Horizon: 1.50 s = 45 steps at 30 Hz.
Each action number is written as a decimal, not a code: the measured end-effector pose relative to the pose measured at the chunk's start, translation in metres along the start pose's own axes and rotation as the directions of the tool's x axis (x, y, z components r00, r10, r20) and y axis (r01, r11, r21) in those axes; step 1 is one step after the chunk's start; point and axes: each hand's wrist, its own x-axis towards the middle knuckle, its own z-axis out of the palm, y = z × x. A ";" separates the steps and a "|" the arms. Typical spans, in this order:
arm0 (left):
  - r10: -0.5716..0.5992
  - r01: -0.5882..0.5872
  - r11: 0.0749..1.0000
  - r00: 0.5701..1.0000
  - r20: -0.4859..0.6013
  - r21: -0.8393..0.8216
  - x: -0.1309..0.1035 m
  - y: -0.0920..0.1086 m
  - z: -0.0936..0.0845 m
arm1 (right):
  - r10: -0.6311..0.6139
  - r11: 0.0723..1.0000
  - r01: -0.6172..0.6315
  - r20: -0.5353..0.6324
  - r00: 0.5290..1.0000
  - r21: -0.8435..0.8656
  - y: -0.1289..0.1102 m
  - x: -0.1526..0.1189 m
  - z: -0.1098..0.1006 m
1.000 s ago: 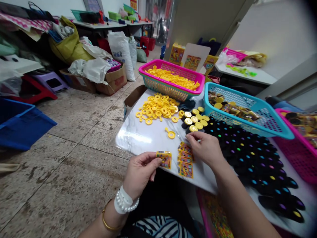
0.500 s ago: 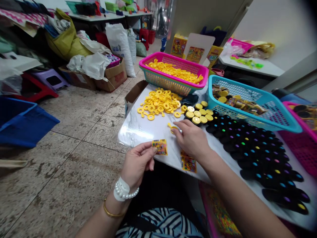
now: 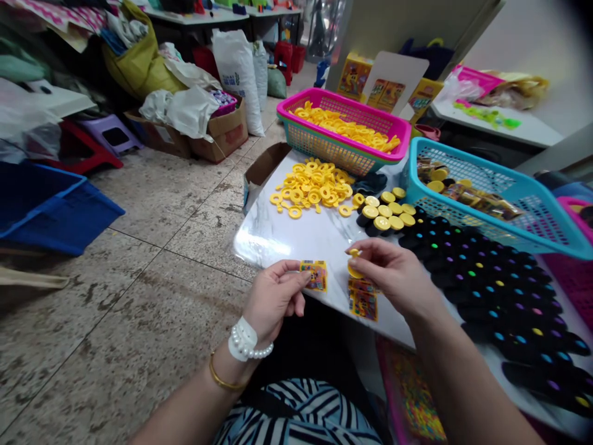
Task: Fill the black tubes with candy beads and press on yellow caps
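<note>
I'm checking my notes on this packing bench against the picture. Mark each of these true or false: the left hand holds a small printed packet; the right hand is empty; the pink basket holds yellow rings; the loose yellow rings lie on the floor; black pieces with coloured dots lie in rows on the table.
1. The left hand holds a small printed packet. True.
2. The right hand is empty. False: it pinches a yellow ring piece.
3. The pink basket holds yellow rings. True.
4. The loose yellow rings lie on the floor. False: they are piled on the white table.
5. Black pieces with coloured dots lie in rows on the table. True.
</note>
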 end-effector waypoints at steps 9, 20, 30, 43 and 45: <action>0.015 -0.016 0.999 0.999 -0.032 -0.029 -0.005 -0.012 0.012 | 0.298 0.712 -0.417 0.294 0.908 0.565 0.013 -0.038 0.000; 0.125 -0.120 0.988 0.991 -0.050 0.096 -0.002 -0.013 0.011 | 0.304 0.848 -0.327 0.122 0.945 0.417 0.022 -0.032 -0.004; 0.461 -0.490 0.634 0.861 0.217 0.598 0.006 0.003 0.021 | 0.060 0.958 0.007 -0.225 0.972 0.286 0.016 -0.034 -0.003; 0.396 -0.591 0.162 0.773 0.496 0.790 0.059 0.023 0.056 | 0.160 0.977 -0.073 -0.458 0.874 0.201 0.060 -0.112 -0.042; 0.446 -0.654 0.102 0.703 0.553 0.750 0.063 0.022 0.068 | 0.075 0.990 -0.005 -0.504 0.861 0.138 0.063 -0.112 -0.041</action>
